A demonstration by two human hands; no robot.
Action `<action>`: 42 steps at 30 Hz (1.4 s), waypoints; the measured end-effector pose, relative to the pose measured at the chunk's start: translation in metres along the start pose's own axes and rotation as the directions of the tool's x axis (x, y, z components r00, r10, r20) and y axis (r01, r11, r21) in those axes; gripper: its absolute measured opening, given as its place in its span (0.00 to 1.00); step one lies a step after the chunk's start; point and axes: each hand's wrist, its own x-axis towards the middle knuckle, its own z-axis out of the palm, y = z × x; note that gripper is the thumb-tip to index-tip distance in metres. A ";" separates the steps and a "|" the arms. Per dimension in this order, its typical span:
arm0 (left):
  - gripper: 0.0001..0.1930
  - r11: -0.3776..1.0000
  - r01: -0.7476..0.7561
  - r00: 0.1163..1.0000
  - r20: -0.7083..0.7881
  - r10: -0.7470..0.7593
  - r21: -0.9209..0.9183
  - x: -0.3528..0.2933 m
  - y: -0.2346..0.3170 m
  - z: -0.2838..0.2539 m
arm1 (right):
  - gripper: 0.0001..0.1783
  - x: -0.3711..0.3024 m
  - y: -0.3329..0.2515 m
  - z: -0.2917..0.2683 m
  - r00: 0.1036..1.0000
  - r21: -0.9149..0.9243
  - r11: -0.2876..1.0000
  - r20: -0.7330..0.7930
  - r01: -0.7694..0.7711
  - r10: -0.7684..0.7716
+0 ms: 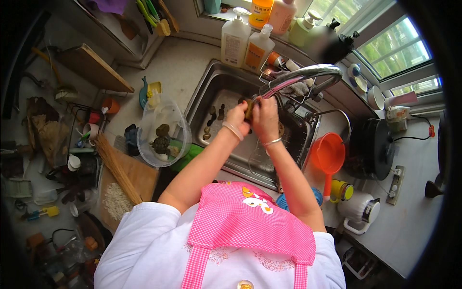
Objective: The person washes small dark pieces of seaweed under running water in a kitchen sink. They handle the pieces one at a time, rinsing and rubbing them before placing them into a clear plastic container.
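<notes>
Under the tap (pixel 308 72), my left hand (pixel 236 119) and my right hand (pixel 265 120) meet over the steel sink (pixel 199 94). Their fingers are closed around a small yellow-brown object (pixel 249 111), mostly covered, so its kind is not clear. Several small dark and brown stone-like pieces (pixel 212 117) lie on the sink floor, left of my hands. A clear plastic tub (pixel 144 151) stands left of the sink. In it are a dark, patterned, turtle-like thing (pixel 160 144) and a few brown lumps.
Pump bottles (pixel 235 42) line the sink's back edge. To the right are an orange dipper (pixel 328 153), a black pot (pixel 370 149) and a white kettle (pixel 359 210). A whisk of straw (pixel 115 166) lies over a wooden board (pixel 139 176) on the left.
</notes>
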 end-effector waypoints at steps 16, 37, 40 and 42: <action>0.09 0.892 -0.164 0.962 0.268 0.050 0.420 -0.024 0.024 -0.012 | 0.08 0.015 0.002 -0.021 0.981 0.197 0.969 0.153 -0.149 0.120; 0.12 0.963 -0.210 0.974 0.119 0.191 0.170 -0.010 0.019 0.008 | 0.07 -0.003 -0.015 0.009 0.979 -0.254 0.946 0.079 0.203 -0.189; 0.12 0.992 -0.097 0.975 0.210 0.078 0.077 -0.004 0.021 -0.011 | 0.06 0.001 -0.014 0.005 0.993 -0.311 0.944 0.076 0.109 -0.089; 0.12 0.997 0.036 0.987 0.155 -0.045 0.065 -0.026 0.015 0.004 | 0.06 0.014 0.009 -0.006 0.999 -0.254 0.967 -0.044 0.013 -0.025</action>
